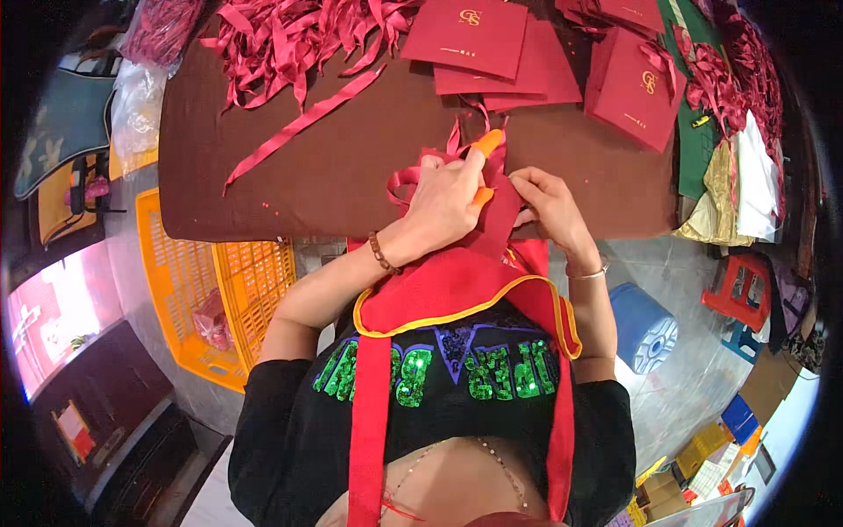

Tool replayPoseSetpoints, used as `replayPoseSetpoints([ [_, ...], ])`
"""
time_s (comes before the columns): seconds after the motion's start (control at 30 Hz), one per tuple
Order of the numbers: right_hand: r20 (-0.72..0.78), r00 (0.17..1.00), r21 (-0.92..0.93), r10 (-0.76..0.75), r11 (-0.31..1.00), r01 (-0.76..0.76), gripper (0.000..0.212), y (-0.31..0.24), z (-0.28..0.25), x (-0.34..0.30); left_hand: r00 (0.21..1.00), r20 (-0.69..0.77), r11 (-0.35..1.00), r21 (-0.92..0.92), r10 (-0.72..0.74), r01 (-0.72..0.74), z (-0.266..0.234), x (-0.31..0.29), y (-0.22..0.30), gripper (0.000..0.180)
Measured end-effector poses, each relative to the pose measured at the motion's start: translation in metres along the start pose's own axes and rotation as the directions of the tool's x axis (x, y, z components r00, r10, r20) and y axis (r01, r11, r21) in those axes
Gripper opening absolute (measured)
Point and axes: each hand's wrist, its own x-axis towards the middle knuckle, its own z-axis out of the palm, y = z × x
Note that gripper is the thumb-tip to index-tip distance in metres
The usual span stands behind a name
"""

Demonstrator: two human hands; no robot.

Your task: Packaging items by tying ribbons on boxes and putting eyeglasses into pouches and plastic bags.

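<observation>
At the table's near edge, my left hand [443, 198], with orange finger covers on two fingertips, grips a dark red paper bag or folder [499, 215]. Part of that piece lies hidden beneath the hand. Red ribbon [401, 186] loops out beside my left fingers, and more ribbon ends stick up past them. My right hand [553, 206] is closed in a pinch at the right edge of the same red piece. Its fingertips are partly covered, so any ribbon between them cannot be made out.
On the brown table [351, 167] a heap of red ribbons [290, 44] lies at the far left, with one loose ribbon [303, 127] nearer. Flat red bags [465, 39] are stacked at the back, more [637, 88] at right. Orange crates [189, 290] and a blue stool [645, 329] stand below.
</observation>
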Motion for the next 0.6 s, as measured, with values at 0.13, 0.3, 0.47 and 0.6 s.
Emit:
replayPoseSetpoints([
  [0.13, -0.018, 1.000, -0.030, 0.000, 1.000, -0.001, 0.021, 0.002, 0.001, -0.001, 0.999, 0.025, 0.999, -0.001, -0.036, 0.036, 0.004, 0.002, -0.002, 0.032],
  [0.3, -0.035, 0.999, -0.093, 0.019, 0.995, -0.023, 0.021, 0.000, 0.002, -0.003, 0.998, 0.001, 0.997, -0.047, -0.068, 0.067, 0.002, 0.003, 0.000, 0.035],
  [0.47, -0.015, 1.000, -0.095, 0.010, 0.995, -0.011, 0.017, 0.002, 0.000, -0.003, 0.999, -0.001, 0.998, -0.041, -0.038, 0.038, 0.001, 0.007, -0.003, 0.042],
  [0.6, 0.011, 0.998, -0.129, -0.065, 0.989, 0.066, 0.017, 0.004, 0.001, -0.001, 0.996, 0.074, 0.998, 0.045, -0.042, 0.039, -0.002, 0.011, -0.001, 0.056],
])
